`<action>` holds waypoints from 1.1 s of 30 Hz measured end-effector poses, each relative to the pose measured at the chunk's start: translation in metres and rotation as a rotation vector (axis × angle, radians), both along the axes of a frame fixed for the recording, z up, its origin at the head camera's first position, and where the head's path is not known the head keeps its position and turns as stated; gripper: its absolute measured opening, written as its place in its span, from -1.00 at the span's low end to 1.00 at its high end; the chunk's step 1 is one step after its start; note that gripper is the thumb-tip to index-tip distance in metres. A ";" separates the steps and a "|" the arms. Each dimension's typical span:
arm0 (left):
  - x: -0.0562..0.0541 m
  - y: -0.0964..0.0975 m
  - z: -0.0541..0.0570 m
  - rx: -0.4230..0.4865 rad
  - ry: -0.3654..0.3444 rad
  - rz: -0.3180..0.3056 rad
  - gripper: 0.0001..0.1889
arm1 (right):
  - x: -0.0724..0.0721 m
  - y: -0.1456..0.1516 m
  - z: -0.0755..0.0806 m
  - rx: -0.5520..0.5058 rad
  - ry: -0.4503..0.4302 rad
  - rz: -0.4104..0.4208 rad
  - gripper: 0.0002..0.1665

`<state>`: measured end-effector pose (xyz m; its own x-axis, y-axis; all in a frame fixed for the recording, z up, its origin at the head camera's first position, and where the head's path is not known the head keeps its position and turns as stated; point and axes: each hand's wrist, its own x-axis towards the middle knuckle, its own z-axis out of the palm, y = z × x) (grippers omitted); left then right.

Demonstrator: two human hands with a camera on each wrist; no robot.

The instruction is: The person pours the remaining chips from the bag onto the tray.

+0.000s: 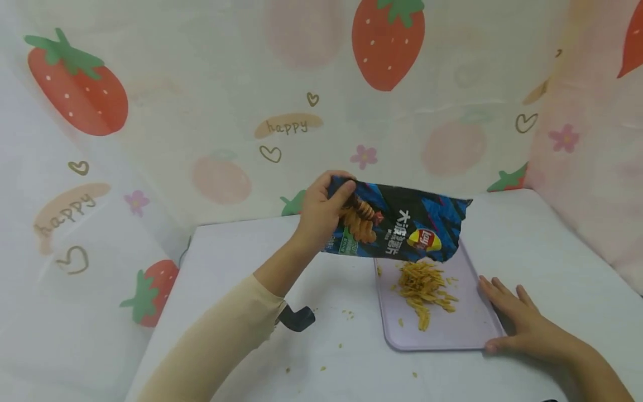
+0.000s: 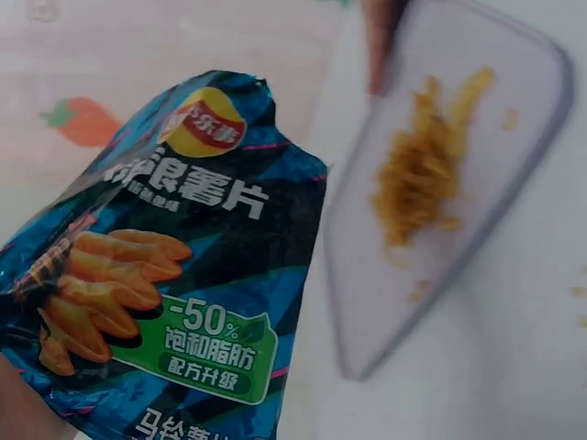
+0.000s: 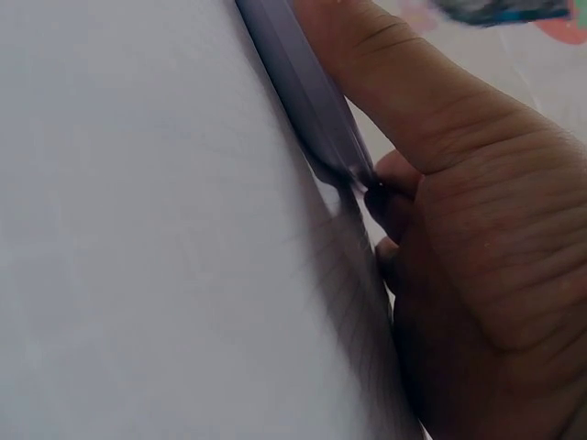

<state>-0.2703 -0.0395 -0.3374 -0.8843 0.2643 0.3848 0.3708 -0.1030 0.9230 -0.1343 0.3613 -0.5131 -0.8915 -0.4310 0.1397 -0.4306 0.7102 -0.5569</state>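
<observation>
My left hand [image 1: 318, 215] grips one end of a blue and black potato chip bag [image 1: 387, 220], thumb on its printed front. The bag is held sideways above the lilac tray [image 1: 442, 338], its torn-looking end toward the right. Beneath it on the tray lies a loose pile of yellow chip pieces [image 1: 422, 285], seen also as chips [image 2: 417, 183] in the left wrist view. My right hand [image 1: 524, 326] rests at the tray's right edge, fingers spread. In the right wrist view its thumb lies along the tray rim [image 3: 307, 92].
Small crumbs [image 1: 348, 314] are scattered over the white tabletop [image 1: 261, 357] left of the tray and in front of it. A strawberry-patterned cloth [image 1: 226, 84] hangs behind the table and at its sides. A black strap end [image 1: 297, 318] sticks out at my left wrist.
</observation>
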 end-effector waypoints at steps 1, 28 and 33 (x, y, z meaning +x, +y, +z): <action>0.000 0.001 0.000 -0.013 -0.011 -0.018 -0.76 | -0.001 0.000 0.001 0.007 -0.013 -0.003 0.44; 0.001 0.011 0.007 0.016 -0.002 0.015 -0.80 | -0.002 0.002 0.005 0.008 -0.095 -0.029 0.43; 0.008 0.017 0.002 -0.060 0.000 -0.015 -0.79 | -0.002 0.001 0.005 0.004 -0.109 -0.025 0.44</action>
<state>-0.2624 -0.0225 -0.3354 -0.8800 0.2999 0.3683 0.3701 -0.0530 0.9275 -0.1366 0.3619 -0.5078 -0.9116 -0.4092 0.0401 -0.3504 0.7221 -0.5965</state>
